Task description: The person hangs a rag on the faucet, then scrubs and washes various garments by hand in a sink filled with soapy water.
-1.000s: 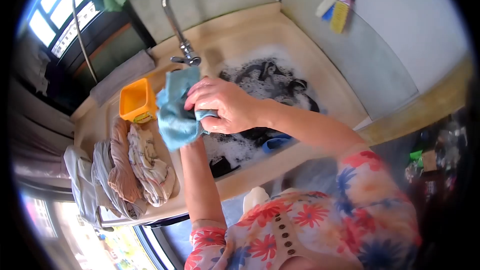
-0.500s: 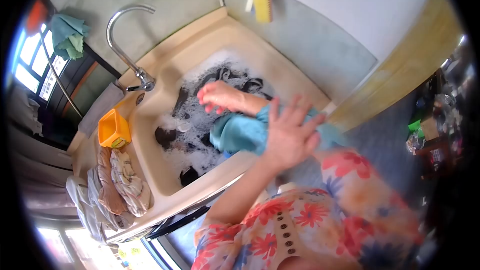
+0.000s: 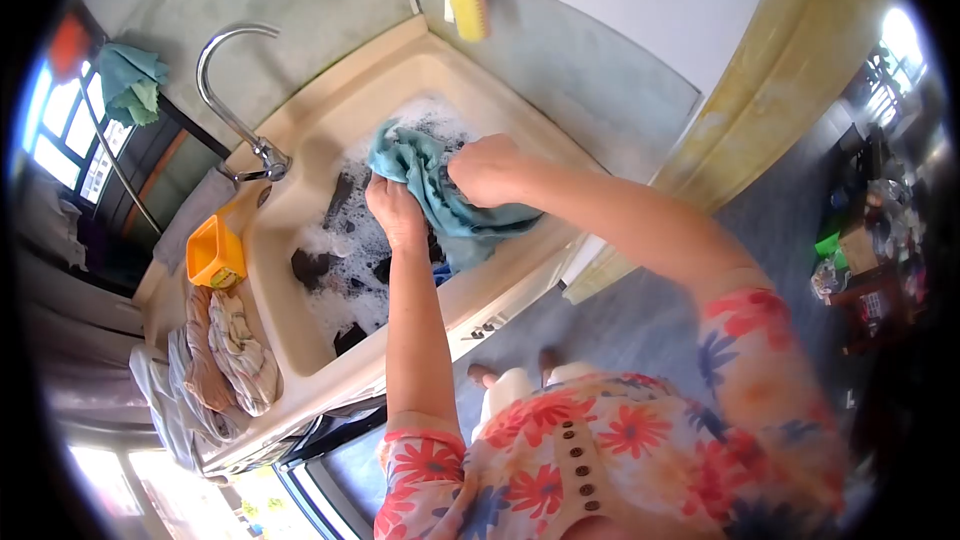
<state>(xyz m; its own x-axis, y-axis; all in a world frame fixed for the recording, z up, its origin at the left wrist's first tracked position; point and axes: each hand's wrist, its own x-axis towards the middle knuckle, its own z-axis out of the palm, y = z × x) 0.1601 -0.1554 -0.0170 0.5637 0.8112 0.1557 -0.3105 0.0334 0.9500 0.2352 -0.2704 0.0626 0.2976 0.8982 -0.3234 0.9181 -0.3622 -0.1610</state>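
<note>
A wet teal cloth [image 3: 440, 198] is stretched over the soapy sink [image 3: 285, 315], its lower end near the front rim. My left hand [image 3: 396, 210] is closed on its upper left part. Just to the right, my right hand [image 3: 486, 170] makes a fist against the cloth, its fingers wrapped round some of the fabric. Dark laundry [image 3: 318, 268] lies in foamy water beneath and beside the cloth. A bit of blue fabric [image 3: 441, 273] shows below the cloth's edge.
A chrome faucet [image 3: 262, 152] curves over the sink's back left. On the left ledge are an orange container [image 3: 215, 254] and twisted, damp clothes [image 3: 238, 355]. Brushes [image 3: 467, 2] hang on the wall. Teal cloths [image 3: 131, 83] hang by the window. Assorted items [image 3: 875, 240] stand far right.
The cloth has gone from around my right forearm to over the sink. My left hand has moved left from that forearm and closed on the cloth; my right hand has closed. The view has shifted right.
</note>
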